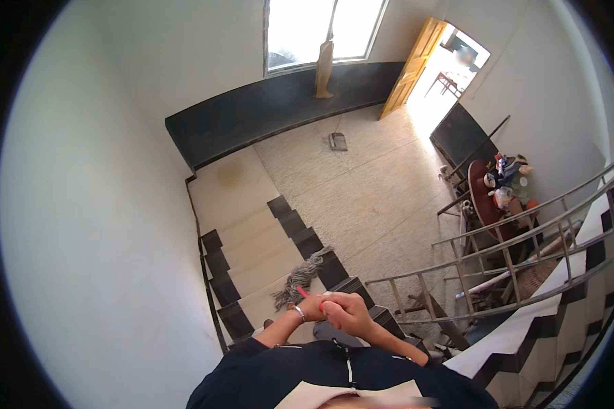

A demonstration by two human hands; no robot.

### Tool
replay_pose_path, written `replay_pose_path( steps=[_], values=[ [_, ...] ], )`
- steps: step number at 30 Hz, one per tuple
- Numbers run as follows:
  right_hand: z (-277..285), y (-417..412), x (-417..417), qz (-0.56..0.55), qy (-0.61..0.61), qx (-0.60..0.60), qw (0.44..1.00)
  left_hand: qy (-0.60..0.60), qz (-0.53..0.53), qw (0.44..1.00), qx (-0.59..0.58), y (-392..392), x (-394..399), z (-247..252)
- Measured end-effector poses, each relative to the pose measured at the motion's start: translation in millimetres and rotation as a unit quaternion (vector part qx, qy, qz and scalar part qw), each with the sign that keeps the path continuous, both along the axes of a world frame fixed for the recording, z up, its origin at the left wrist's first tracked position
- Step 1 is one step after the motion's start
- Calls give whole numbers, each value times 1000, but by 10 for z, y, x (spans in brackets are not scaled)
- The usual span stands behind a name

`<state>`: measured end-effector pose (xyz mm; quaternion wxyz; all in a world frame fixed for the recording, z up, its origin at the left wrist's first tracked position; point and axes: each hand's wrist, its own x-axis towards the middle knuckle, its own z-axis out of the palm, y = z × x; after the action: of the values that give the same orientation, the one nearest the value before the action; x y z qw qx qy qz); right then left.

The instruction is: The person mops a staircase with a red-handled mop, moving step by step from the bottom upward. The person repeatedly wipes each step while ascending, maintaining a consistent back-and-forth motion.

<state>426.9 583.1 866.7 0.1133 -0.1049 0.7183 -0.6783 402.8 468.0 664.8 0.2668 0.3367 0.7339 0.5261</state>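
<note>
My left hand [313,307], with a silver bracelet on its wrist, grips the red handle [302,292] of a string mop. Close beside it, my right hand [346,312] is wrapped around the same handle, nearer my body. Most of the handle is hidden by my hands. The grey mop head [303,278] lies across a stair tread just beyond my hands, and some of its strands reach the dark edge on the right.
Beige stairs [256,253] with black edges descend ahead beside a white wall [107,230]. A metal railing [460,263] curves at right. Beyond it stands a cluttered round table [478,197]. A dustpan [338,141] sits on the lower floor near an open wooden door [413,69]; a person is beyond the doorway.
</note>
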Motion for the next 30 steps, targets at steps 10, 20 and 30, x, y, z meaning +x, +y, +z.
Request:
replay_pose_path(
  steps=[10,20,30],
  values=[
    [-419,-988,321,75,-155,-27,985,-45,69,981,-175,-1490,712,-433],
    [-537,-954,518,118,-103,46,987,-16,205,974,-93,-1851,1245,-1017],
    [-69,197,433,-15,-69,173,982,32,107,991,-72,-322,710,-1084]
  ],
)
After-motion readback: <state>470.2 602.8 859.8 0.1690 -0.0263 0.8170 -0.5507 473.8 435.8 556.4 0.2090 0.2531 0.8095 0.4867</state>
